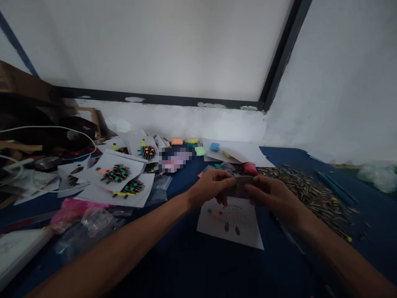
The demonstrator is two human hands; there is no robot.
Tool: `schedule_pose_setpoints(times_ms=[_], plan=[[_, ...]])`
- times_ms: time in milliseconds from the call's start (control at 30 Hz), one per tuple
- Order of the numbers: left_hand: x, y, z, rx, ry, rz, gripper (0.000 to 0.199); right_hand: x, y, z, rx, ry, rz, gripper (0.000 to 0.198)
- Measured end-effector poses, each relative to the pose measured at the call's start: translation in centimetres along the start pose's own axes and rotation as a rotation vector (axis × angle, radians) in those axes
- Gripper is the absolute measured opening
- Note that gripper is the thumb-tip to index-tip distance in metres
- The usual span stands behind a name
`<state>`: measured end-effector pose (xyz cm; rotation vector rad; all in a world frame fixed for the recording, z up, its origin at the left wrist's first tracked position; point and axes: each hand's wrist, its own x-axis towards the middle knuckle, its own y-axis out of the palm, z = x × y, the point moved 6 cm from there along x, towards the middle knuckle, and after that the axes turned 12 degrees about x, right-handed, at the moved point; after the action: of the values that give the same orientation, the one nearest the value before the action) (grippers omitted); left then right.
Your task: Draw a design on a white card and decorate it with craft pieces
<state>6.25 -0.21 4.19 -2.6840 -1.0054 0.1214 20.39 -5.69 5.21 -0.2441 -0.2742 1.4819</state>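
Above a white sheet of paper, my left hand [214, 184] and my right hand [271, 194] pinch the two ends of a small, flat, dark grey-brown piece [244, 181]. Its material is too dim to tell. Fingers of both hands are closed on it. Below them lies the sheet [211, 225] with a hedgehog figure [234, 215] on it: a pink snout, a green nose, short drawn lines on the body and two dark feet. My hands cover part of the sheet's far edge.
A heap of slender striped seeds [304, 190] lies right, beside blue sticks [338, 186]. Finished hedgehog pictures [116, 174] overlap at left, near plastic bags [96, 223] and a white box [21, 252]. Orange [178, 141], green [200, 151] and blue [214, 146] packets sit by the wall.
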Motion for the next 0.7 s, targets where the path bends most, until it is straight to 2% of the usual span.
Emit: schedule_pose_setpoints(times_ms=[100, 233, 333, 467, 600, 700], plan=[[0.0, -0.2, -0.1, 0.076, 0.001, 0.006, 0.03, 0.0, -0.1, -0.2, 0.058, -0.014, -0.021, 0.028], [0.2, -0.1, 0.1, -0.029, 0.02, 0.027, 0.03, -0.4, 0.2, 0.7, 0.062, 0.003, -0.05, 0.029], [0.4, 0.1, 0.6, -0.116, -0.003, 0.033, 0.022, -0.7, 0.6, 1.2, 0.065, 0.039, -0.022, 0.032], [0.5, 0.0, 1.2, -0.2, -0.073, -0.011, 0.016, -0.4, 0.7, 0.6, 0.061, 0.086, 0.015, 0.034], [0.5, -0.1, 1.5, -0.217, -0.123, -0.045, 0.009, -0.2, 0.8, 0.1, 0.049, 0.082, 0.056, 0.028], [0.6, -0.1, 1.8, -0.201, -0.128, -0.048, 0.011, -0.4, 1.0, 0.5, 0.042, 0.087, 0.096, 0.028]])
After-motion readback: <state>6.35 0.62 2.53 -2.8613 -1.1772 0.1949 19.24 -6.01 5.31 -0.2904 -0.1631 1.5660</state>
